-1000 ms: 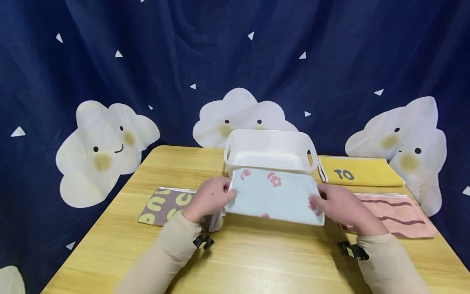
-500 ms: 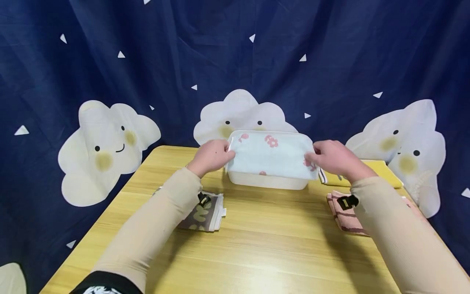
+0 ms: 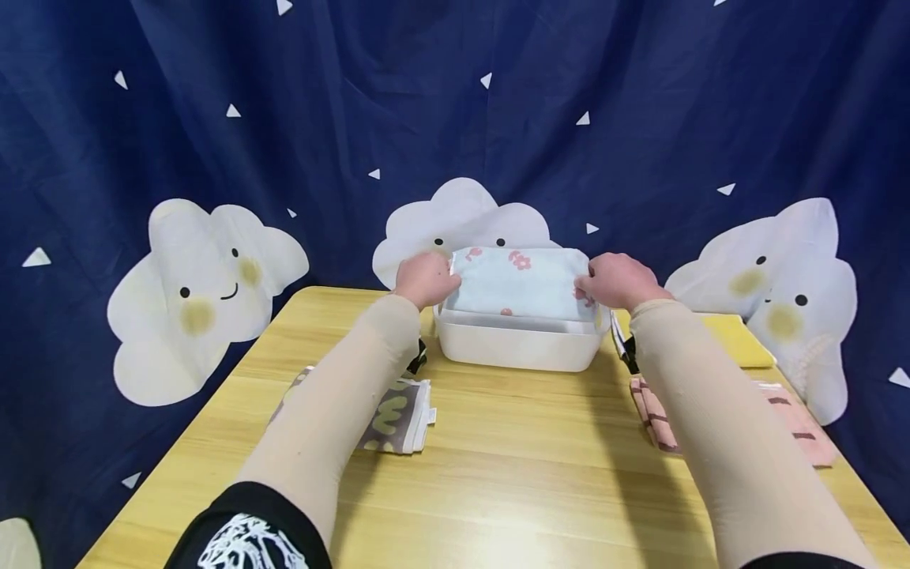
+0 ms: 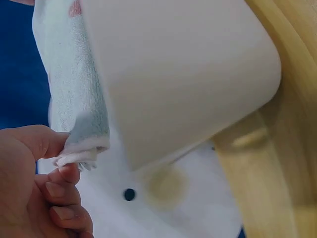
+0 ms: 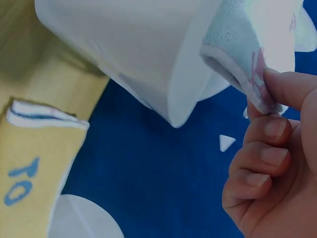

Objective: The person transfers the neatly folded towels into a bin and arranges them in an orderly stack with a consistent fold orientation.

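Observation:
A folded pale blue towel (image 3: pixel 522 286) with pink flowers is held over the white plastic basket (image 3: pixel 519 346), tilted toward the basket's back. At its left end my left hand (image 3: pixel 426 278) pinches the edge; the left wrist view shows thumb and index finger on the layered white hem of the towel (image 4: pixel 84 109). My right hand (image 3: pixel 620 280) pinches the opposite end, and in the right wrist view the thumb presses the folded corner of the towel (image 5: pixel 242 54) against the fingers. The basket's side wall (image 4: pixel 188 64) stands close beside the towel.
A folded brown towel (image 3: pixel 398 419) with yellow-green lettering lies at the left, partly behind my left arm. A yellow towel (image 3: pixel 739 340) and a pink striped towel (image 3: pixel 796 427) lie at the right on the wooden table (image 3: pixel 512 474). A dark blue curtain (image 3: pixel 341 95) hangs behind.
Both hands have carried the pale blue towel forward and up from in front of the basket to over its back part. The basket's front wall and part of its inside now show below the towel.

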Demonstrator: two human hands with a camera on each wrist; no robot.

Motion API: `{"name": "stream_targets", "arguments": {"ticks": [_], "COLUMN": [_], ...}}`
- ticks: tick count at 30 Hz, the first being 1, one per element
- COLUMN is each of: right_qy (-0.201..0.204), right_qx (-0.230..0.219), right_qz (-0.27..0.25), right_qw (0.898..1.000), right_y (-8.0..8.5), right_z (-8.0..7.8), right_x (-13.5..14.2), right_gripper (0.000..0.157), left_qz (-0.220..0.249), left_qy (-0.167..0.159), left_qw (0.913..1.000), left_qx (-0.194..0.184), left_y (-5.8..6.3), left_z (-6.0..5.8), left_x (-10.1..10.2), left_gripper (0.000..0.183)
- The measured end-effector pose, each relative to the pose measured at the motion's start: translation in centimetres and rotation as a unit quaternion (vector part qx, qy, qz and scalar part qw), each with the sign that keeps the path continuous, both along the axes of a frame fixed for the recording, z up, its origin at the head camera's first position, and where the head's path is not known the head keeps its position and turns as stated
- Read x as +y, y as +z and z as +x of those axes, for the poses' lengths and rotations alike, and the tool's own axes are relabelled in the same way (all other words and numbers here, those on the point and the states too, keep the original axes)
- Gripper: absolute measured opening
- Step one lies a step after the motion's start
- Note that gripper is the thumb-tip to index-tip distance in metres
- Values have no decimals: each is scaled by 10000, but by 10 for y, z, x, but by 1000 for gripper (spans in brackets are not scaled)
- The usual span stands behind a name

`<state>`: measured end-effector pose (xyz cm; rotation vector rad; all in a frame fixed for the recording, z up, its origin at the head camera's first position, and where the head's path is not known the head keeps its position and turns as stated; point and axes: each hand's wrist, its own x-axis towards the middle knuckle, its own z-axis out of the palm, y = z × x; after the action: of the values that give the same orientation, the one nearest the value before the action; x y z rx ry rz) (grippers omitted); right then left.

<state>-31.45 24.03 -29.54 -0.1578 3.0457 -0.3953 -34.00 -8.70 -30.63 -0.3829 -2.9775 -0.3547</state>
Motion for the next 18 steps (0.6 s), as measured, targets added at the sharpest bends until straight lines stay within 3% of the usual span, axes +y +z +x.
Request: {"name": "stream_targets", "arguments": {"ticks": [8, 18], "right_qy": [-126, -402], "right_qx": [65, -63], "right_qz": [289, 328], "right_qw": [9995, 9986], "right_y": [-26, -49], "right_z": [-19, -25], "right_x": [-7, -11], "right_gripper": [28, 29], "left_qz": [-55, -247], "left_qy": [458, 434], "left_qw": [9979, 9980], "left_qx": [-465, -382], "left_y": [-23, -51], "left_z": [-15, -28], "left_x": [4, 11], "left_gripper": [31, 28]}}
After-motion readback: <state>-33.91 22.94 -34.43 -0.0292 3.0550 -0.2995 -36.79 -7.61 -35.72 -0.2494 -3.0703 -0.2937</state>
